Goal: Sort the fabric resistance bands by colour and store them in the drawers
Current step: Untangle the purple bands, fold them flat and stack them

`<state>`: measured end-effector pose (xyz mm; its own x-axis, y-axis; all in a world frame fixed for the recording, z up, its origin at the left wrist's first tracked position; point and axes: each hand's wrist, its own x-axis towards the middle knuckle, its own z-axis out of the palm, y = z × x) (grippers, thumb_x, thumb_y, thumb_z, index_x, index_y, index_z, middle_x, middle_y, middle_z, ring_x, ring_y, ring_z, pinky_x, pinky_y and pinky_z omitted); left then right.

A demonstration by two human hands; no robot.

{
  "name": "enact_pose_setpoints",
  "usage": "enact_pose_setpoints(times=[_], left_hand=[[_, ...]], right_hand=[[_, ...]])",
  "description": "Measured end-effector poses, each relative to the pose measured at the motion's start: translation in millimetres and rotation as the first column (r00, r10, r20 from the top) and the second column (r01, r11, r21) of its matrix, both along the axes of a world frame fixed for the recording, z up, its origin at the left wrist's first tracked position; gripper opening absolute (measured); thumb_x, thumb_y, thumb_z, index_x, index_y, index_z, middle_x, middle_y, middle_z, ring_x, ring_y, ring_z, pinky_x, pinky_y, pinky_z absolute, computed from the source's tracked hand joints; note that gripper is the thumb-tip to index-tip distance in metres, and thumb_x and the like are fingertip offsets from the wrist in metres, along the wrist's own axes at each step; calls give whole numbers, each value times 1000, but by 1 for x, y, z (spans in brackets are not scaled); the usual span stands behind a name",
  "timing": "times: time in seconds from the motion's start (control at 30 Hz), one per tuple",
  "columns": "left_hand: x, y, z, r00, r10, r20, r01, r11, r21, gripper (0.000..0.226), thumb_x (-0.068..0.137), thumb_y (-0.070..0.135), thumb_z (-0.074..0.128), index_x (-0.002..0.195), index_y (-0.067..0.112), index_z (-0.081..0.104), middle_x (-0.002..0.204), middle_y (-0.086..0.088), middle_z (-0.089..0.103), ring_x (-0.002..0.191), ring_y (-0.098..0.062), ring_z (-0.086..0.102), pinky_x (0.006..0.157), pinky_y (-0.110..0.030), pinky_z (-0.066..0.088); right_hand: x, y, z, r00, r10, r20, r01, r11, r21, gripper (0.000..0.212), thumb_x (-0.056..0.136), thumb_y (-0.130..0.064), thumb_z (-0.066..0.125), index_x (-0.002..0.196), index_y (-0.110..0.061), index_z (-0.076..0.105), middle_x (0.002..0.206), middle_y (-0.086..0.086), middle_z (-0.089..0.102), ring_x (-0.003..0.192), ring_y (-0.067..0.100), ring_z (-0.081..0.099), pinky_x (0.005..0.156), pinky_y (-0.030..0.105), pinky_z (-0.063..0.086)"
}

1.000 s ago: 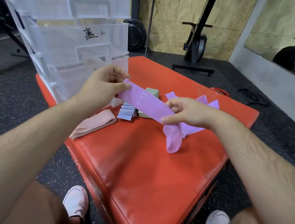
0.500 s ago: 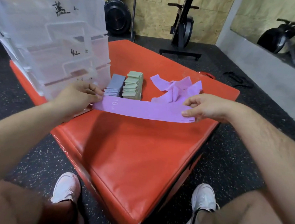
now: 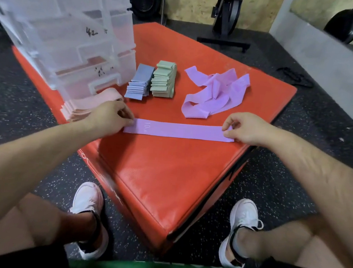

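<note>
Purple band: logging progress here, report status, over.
Left hand and right hand pinch purple band ends. Band flat on red pad. Loose purple pile beyond, clear of it.

purple band (image 3: pixel 178 130): matt cloth | box top (image 3: pixel 167 175): smooth vinyl | drawers (image 3: pixel 73 39): clear plastic

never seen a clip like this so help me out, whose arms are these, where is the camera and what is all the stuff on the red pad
There is no machine here. A person wears one camera on the head, looking down, so the arms, knees and shoes you see are their own. The left hand and right hand each pinch one end of a purple band, which lies flat on the red pad. Beyond it lie a loose purple pile, a green stack and a blue stack of folded bands. A pink stack sits by the left hand, in front of the clear drawers, where the bands are to go by colour.
</note>
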<state>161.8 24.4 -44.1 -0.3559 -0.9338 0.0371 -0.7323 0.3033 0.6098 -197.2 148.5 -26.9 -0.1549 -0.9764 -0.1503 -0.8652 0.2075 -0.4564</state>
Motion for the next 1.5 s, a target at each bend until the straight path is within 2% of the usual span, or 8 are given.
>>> enact_pose_setpoints(times=[0.3,0.4,0.57,0.73,0.97,1.13,1.23,1.5], left_hand=[[-8,-5,12,961,-127,244,169,973,-159,6,79,10,71,78,13,76,72,1,65,74,-18,59,67,-26,42],[-31,-7,22,955,-132,264,201,946,-254,8,81,11,68,78,14,74,76,2,66,74,-13,54,66,-22,35],[-87,-16,29,950,-269,160,296,939,-173,8,82,13,72,89,13,71,89,-2,69,82,-18,61,72,-27,46],[-132,-21,20,923,-341,178,367,919,-146,20,81,19,72,100,19,68,90,0,64,88,-21,60,76,-31,49],[-160,-33,16,886,-366,285,391,920,-35,17,85,27,73,101,21,74,96,-2,67,90,-22,64,70,-22,39],[-164,-37,58,971,-235,-36,236,971,37,12,85,25,71,82,14,74,59,2,55,48,-11,46,40,-16,34],[-154,-37,84,959,-183,-215,202,977,69,19,84,34,73,77,16,71,64,2,55,57,-14,46,54,-23,37],[-128,-28,121,794,-152,-588,226,973,54,15,90,30,72,78,20,71,70,2,64,68,-10,57,70,-29,48]], right_hand=[[-5,-14,9,982,98,-162,-101,995,-14,8,85,-30,70,77,-34,70,100,-7,61,89,11,62,83,35,52],[-1,-27,25,983,78,-165,-89,994,-58,13,94,-23,61,88,-33,67,96,-11,64,80,5,58,75,28,45],[14,-45,31,979,114,-171,-127,990,-67,6,93,-27,65,98,-28,67,92,-12,63,84,12,60,72,27,46],[23,-68,23,957,172,-235,-183,983,-27,26,84,-30,74,109,-27,68,105,-9,56,97,15,55,82,30,46],[19,-83,11,963,176,-204,-180,984,-2,12,92,-22,60,83,-26,66,95,-6,68,95,21,61,91,40,48],[18,-86,42,990,-11,144,18,999,-49,22,94,-23,47,92,-9,64,92,5,65,86,23,56,78,33,46],[17,-83,64,874,-70,481,123,989,-80,28,86,-38,52,92,-12,62,91,6,61,87,18,55,79,33,46],[26,-66,101,870,100,482,107,917,-383,16,96,-25,66,95,-10,72,82,3,59,75,12,50,71,30,40]])
